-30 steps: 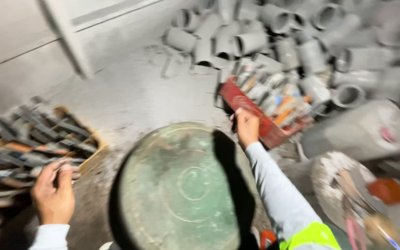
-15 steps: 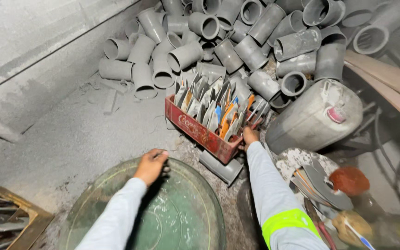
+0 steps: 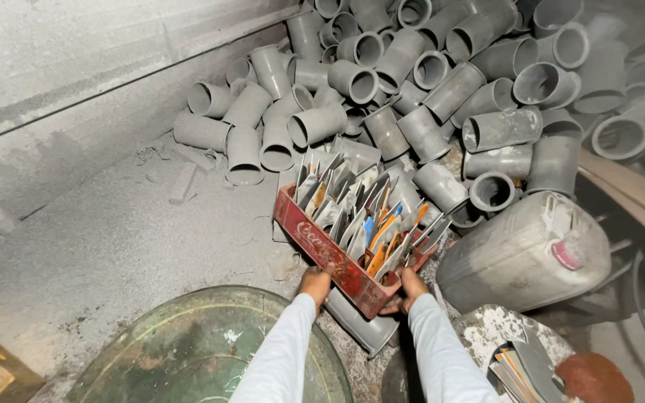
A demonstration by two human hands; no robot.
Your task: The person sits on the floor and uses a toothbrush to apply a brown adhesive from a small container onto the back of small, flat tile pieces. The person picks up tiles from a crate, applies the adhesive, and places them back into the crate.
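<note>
Fingers of the left hand point(image 3: 315, 281) and right hand point(image 3: 412, 286) hold the near end of the red crate point(image 3: 341, 257) of flat blades, not lifted, sitting on the dusty floor point(image 3: 113, 246) by grey pipes point(image 3: 382, 97).

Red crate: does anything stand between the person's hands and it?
Nothing visible does. The left hand and the right hand both rest on the near end of the red crate, with no object between them.

Dusty concrete floor point(image 3: 113, 246) — red crate point(image 3: 337, 261), grey pipe fittings point(image 3: 412, 97), jerrycan point(image 3: 524, 254).
</note>
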